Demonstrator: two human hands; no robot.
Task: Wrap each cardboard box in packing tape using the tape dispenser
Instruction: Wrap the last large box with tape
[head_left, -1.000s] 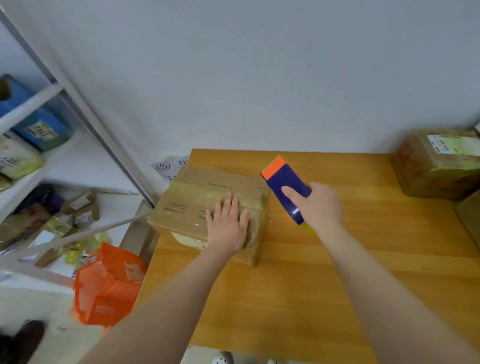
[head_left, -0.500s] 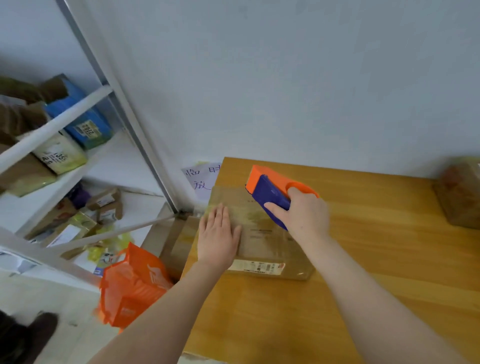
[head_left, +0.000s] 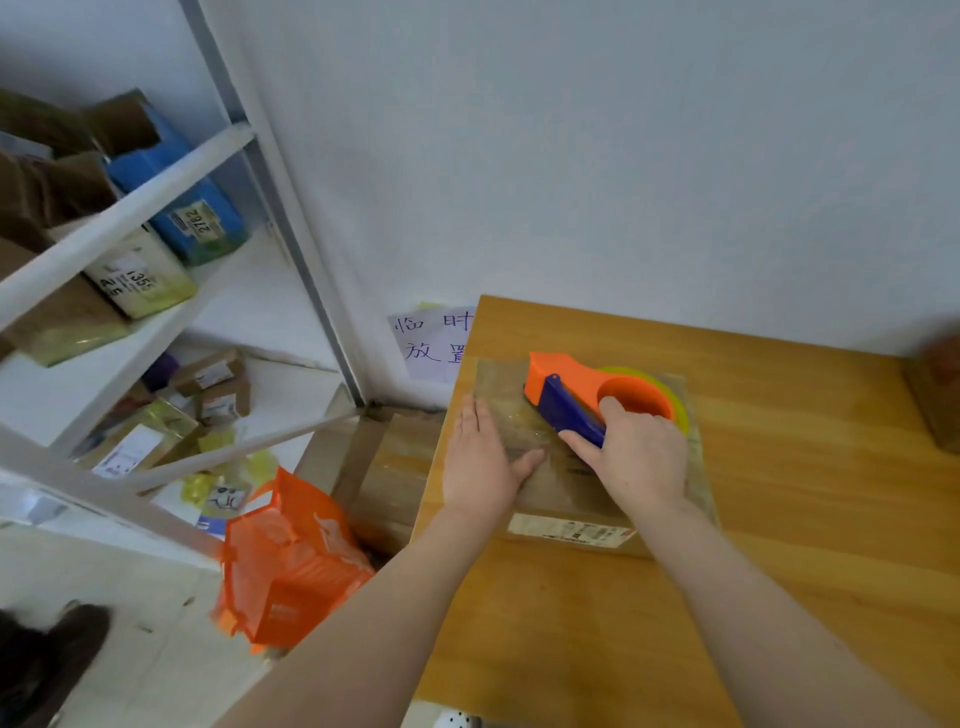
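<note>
Orange bag (head_left: 291, 566) on floor (head_left: 130, 639); white shelf (head_left: 130, 214) holding parcels (head_left: 192, 218); handwritten note (head_left: 431, 343) on wall (head_left: 571, 156).

On my feed I only get the person's hands and forearms. Left hand (head_left: 480, 462) and right hand (head_left: 641, 457) are bare. Left forearm (head_left: 384, 597) and right forearm (head_left: 753, 597) are bare too, right down to the bottom frame edge, so I can't tell what's worn further up. Wide lens makes both forearms look broader near that edge. Nails are too soft in the picture to describe. Dark rounded shape (head_left: 47, 654) on the floor, bottom left: could be a shoe, can't tell if it's theirs.
</note>
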